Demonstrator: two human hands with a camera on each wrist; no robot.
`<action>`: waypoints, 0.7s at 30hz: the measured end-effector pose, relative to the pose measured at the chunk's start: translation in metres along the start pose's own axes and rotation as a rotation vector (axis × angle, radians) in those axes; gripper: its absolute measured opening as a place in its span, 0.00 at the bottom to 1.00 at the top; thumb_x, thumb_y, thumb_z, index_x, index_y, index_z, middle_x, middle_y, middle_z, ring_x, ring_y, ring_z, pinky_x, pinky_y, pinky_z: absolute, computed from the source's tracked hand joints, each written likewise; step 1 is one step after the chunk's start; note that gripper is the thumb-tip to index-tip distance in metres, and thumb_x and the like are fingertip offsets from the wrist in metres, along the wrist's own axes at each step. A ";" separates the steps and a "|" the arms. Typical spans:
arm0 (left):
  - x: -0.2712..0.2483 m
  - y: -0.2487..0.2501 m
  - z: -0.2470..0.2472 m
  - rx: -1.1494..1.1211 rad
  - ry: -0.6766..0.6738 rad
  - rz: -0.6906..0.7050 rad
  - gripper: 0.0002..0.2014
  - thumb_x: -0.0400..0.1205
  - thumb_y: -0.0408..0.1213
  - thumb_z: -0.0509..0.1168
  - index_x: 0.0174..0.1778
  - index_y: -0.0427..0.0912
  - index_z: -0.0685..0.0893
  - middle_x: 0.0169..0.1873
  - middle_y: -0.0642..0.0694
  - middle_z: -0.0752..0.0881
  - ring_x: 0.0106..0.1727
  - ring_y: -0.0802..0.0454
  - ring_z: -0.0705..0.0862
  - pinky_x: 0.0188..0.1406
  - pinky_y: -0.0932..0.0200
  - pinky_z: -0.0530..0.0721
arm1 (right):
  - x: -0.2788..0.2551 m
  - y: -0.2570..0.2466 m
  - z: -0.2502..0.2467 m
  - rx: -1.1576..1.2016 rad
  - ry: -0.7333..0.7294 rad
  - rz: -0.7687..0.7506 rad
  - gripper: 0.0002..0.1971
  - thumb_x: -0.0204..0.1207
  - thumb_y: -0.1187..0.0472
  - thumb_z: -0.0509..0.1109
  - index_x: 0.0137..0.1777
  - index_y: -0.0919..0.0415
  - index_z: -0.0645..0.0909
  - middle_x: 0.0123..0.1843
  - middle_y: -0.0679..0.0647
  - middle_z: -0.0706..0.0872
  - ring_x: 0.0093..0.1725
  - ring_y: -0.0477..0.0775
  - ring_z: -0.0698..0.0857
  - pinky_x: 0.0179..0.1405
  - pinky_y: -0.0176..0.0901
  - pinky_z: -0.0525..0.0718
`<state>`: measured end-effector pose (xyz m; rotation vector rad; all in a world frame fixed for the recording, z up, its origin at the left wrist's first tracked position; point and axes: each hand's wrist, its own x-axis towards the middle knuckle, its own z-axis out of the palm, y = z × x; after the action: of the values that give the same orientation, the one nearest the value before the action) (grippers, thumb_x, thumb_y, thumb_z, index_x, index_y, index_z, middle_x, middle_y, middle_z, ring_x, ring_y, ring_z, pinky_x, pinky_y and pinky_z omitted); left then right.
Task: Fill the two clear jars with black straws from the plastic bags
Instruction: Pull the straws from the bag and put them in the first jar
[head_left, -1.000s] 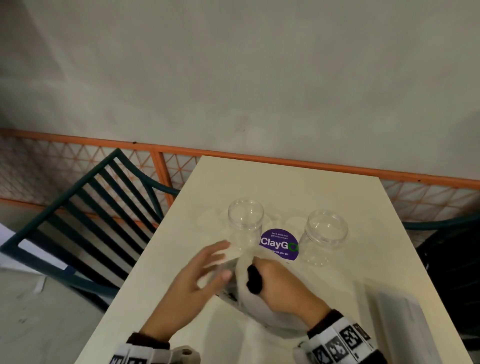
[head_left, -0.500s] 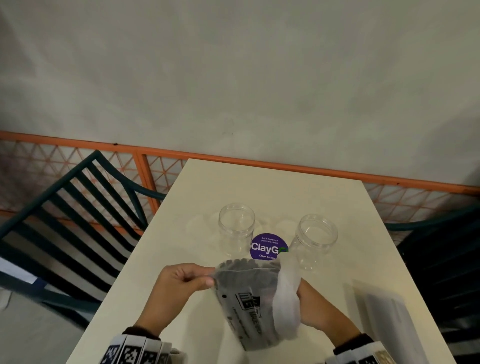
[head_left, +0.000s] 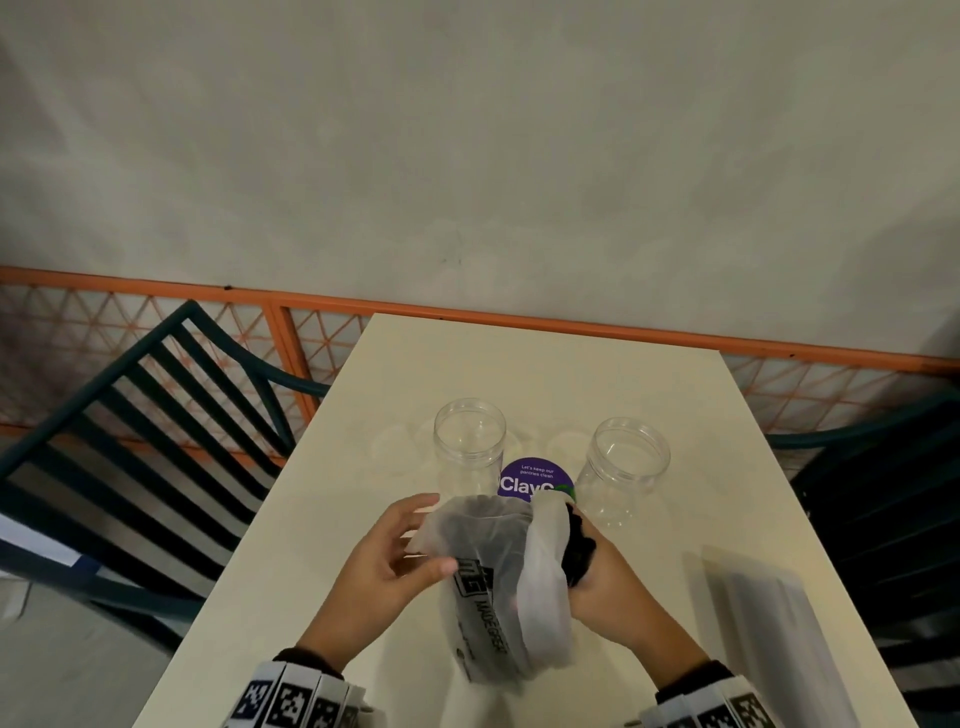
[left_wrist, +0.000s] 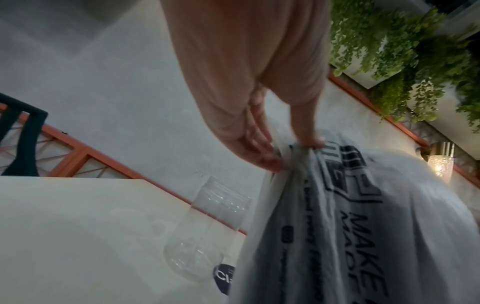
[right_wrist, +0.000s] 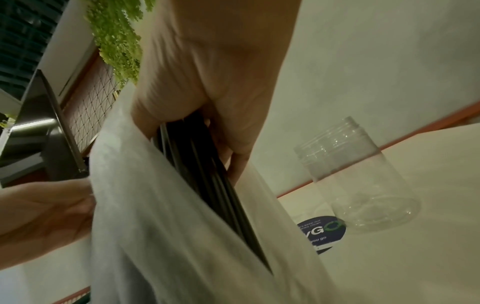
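Two clear jars stand open on the cream table (head_left: 519, 364): the left jar (head_left: 469, 447) (left_wrist: 207, 226) and the right jar (head_left: 623, 470) (right_wrist: 363, 181). In front of them I hold a cloudy plastic bag (head_left: 498, 587) (left_wrist: 350, 226) (right_wrist: 168, 226) printed with black lettering. My left hand (head_left: 395, 556) (left_wrist: 280, 152) pinches the bag's upper left edge between thumb and fingers. My right hand (head_left: 597, 571) (right_wrist: 221, 133) grips a bundle of black straws (head_left: 576, 545) (right_wrist: 207, 174) rising out of the bag's right side.
A purple round sticker (head_left: 535, 480) lies on the table between the jars. A second whitish bag (head_left: 763, 639) lies at the table's right front. Dark green slatted chairs (head_left: 130, 457) flank the table, and an orange railing (head_left: 467, 312) runs behind it.
The right hand, earlier behind the bag's folded flap, now shows beside the bag gripping black straws pulled partly out. The left hand has shifted its pinch on the bag's edge.
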<state>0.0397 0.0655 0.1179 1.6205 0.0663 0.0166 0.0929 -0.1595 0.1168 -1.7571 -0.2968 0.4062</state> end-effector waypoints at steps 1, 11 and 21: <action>0.002 -0.001 0.003 0.035 0.062 0.010 0.15 0.66 0.31 0.78 0.46 0.45 0.85 0.40 0.46 0.90 0.40 0.52 0.88 0.43 0.66 0.85 | 0.000 0.000 0.002 -0.027 -0.014 -0.005 0.31 0.59 0.56 0.77 0.64 0.46 0.72 0.51 0.35 0.85 0.53 0.32 0.84 0.52 0.30 0.81; 0.007 -0.007 0.017 -0.095 0.147 -0.003 0.06 0.80 0.23 0.61 0.41 0.36 0.80 0.31 0.48 0.88 0.36 0.58 0.84 0.40 0.67 0.84 | 0.002 0.008 0.015 -0.011 0.095 -0.081 0.23 0.56 0.71 0.81 0.45 0.49 0.79 0.39 0.30 0.89 0.42 0.32 0.86 0.39 0.23 0.81; 0.007 -0.011 0.004 -0.310 -0.115 -0.119 0.30 0.66 0.38 0.69 0.67 0.55 0.75 0.52 0.52 0.89 0.54 0.57 0.86 0.51 0.63 0.84 | 0.002 -0.001 0.021 0.023 0.060 -0.150 0.30 0.52 0.57 0.78 0.58 0.50 0.77 0.51 0.34 0.87 0.54 0.38 0.85 0.47 0.25 0.81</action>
<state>0.0463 0.0620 0.1065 1.3027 0.0678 -0.1519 0.0858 -0.1403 0.1135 -1.7081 -0.3764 0.2475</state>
